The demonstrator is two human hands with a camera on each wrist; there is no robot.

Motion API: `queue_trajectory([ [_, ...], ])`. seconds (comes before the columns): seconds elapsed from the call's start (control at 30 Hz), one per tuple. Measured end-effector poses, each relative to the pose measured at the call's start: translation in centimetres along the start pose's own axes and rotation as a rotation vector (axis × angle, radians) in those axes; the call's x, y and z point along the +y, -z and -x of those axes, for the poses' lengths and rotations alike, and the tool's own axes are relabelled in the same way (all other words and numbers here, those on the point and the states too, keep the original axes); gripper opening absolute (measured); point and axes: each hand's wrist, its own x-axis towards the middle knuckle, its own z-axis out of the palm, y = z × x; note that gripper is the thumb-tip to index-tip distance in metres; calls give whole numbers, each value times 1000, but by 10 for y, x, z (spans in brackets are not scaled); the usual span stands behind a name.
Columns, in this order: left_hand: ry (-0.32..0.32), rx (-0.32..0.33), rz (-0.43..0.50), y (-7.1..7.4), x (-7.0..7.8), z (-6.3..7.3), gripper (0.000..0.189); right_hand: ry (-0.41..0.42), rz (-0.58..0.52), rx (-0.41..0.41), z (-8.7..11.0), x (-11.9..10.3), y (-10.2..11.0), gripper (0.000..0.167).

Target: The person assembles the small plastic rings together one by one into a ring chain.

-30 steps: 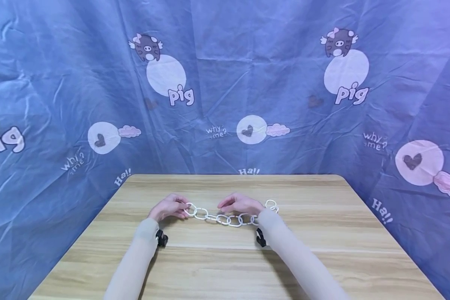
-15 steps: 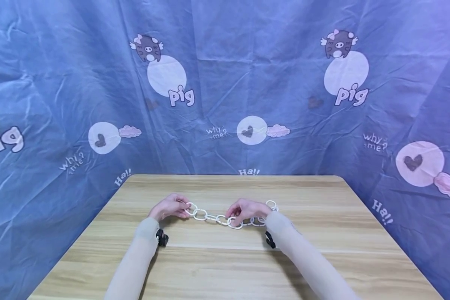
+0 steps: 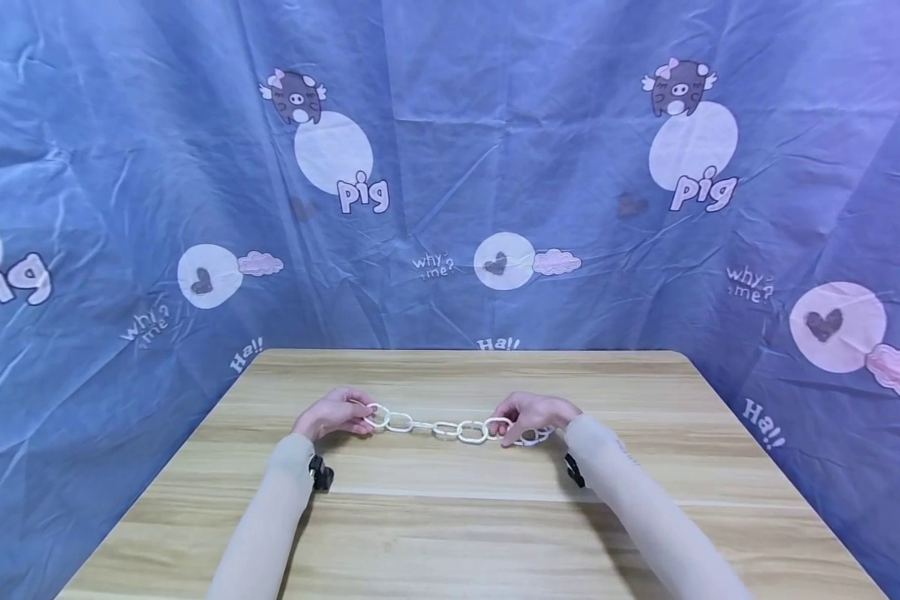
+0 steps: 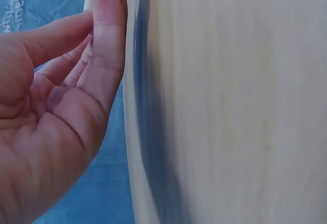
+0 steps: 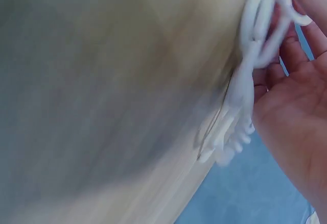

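Note:
A chain of white plastic links (image 3: 422, 425) stretches across the wooden table between the two hands. My left hand (image 3: 339, 413) pinches its left end link between thumb and fingers; in the left wrist view only a sliver of white shows beyond the left fingertips. Farther along to the right, my right hand (image 3: 531, 415) grips a link, thumb in front and fingers behind. The rest of the chain (image 5: 245, 81) trails under that palm and wrist, which partly hide it in the head view. In the right wrist view these links are bunched and blurred.
The wooden table (image 3: 435, 533) has rounded far corners. A blue cloth (image 3: 450, 167) with printed pigs and words hangs behind it and along both sides. Small black devices sit on the left wrist (image 3: 320, 472) and right wrist (image 3: 574, 471).
My right hand has come down onto the chain and moved right, drawing the links straighter. The chain's right end has shifted behind the right wrist. My left hand has barely moved, still pinching the end link.

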Motion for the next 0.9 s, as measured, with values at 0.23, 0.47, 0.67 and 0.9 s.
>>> queue_trajectory([
  [0.23,18,20,34,5,0,1,28,-15,-15,23,16,17,18,26],
  [0.47,28,76,48,8,2,0,28,-33,-10,95,37,34,33,30],
  [0.67,12,104,60,10,1,-1,29,-62,-45,139,55,44,42,35],
  [0.9,9,112,86,8,3,-3,30,-34,-58,160,70,57,47,37],
])
